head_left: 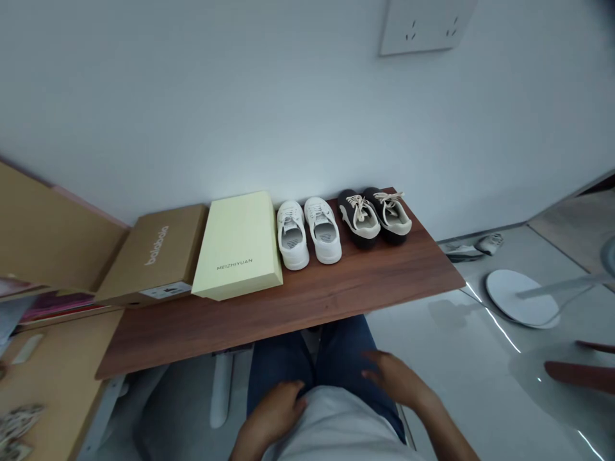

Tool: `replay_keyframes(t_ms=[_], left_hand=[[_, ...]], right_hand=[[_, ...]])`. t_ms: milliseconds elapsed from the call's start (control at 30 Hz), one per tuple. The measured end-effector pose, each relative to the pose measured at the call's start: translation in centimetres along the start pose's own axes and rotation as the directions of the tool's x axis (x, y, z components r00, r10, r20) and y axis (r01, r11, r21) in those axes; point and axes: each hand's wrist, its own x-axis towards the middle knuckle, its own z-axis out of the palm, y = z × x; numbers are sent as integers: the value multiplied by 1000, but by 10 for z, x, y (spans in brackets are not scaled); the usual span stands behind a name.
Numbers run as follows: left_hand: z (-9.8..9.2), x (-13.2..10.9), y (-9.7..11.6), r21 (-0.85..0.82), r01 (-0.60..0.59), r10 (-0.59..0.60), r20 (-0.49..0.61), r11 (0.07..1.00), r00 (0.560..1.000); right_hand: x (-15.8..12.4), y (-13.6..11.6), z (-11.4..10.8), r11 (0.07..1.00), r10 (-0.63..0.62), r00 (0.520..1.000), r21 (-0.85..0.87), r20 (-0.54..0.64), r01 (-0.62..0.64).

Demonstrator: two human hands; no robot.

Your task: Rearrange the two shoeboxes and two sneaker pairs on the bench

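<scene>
My left hand rests on my left thigh below the table's front edge, fingers curled loosely, nothing in it. My right hand lies flat on my right thigh with fingers stretched out, holding nothing. On the dark wooden table stand a pair of white sneakers and a pair of black sneakers with cream laces, both against the wall. Left of them lie a pale yellow shoebox and a brown cardboard shoebox, both closed.
A lighter wooden desk adjoins at the left, with a tan board and pink items on it. A white fan base and another shoe sit on the glossy floor at right. A wall socket is above.
</scene>
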Motion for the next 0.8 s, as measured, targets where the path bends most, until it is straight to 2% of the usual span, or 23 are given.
replay_keyframes(t_ms=[67,100,133,167,200,233,267,300,367,433,500,567,600,667,700,733,767,800], left_hand=[[-15,4,35,-137,-219,219,-18,966,976],[-26,11,60,-206,-333,323,-80,920,943],[-37,21,89,-204,-431,399,-180,879,899],[-49,35,119,-135,-509,457,-292,850,840],[-62,52,150,-44,-552,488,-411,833,770],[-75,71,180,32,-550,483,-523,834,702],[-88,92,207,97,-516,464,-601,851,651],[-101,112,230,156,-459,444,-635,875,632],[-123,147,260,197,-309,361,-641,930,678],[-136,171,268,205,-273,341,-607,940,718],[-139,185,262,132,-353,354,-624,926,696],[-130,193,250,-84,-515,324,-688,853,649],[-123,197,245,-233,-597,285,-711,767,643],[-105,204,239,-497,-681,190,-716,537,672],[-96,208,239,-580,-679,151,-700,451,698],[-87,212,239,-623,-660,118,-684,420,720],[-78,214,239,-623,-636,97,-675,455,731],[-71,214,239,-589,-609,88,-676,531,731]], right_hand=[[11,-17,-47,980,-116,982,146,-149,138],[22,-25,-73,964,-148,944,171,-295,205],[37,-31,-99,957,-153,870,149,-469,249],[55,-36,-124,963,-145,764,86,-628,254],[76,-38,-146,983,-116,656,9,-746,184],[98,-39,-164,997,-76,567,-46,-820,66],[119,-38,-178,996,-48,511,-82,-858,-44],[139,-36,-188,987,-54,519,-124,-853,-100],[167,-28,-198,986,-61,551,-137,-833,-97],[180,-19,-201,995,9,559,-49,-829,-89],[181,-8,-203,988,151,501,123,-852,-89],[180,0,-207,950,288,437,311,-852,-20],[179,3,-210,914,345,440,403,-829,41],[180,8,-215,815,433,525,567,-733,120],[181,10,-217,769,471,571,630,-672,108],[181,12,-218,742,508,595,667,-623,65],[180,14,-218,744,537,592,668,-601,3],[177,17,-217,783,540,566,619,-623,-65]])
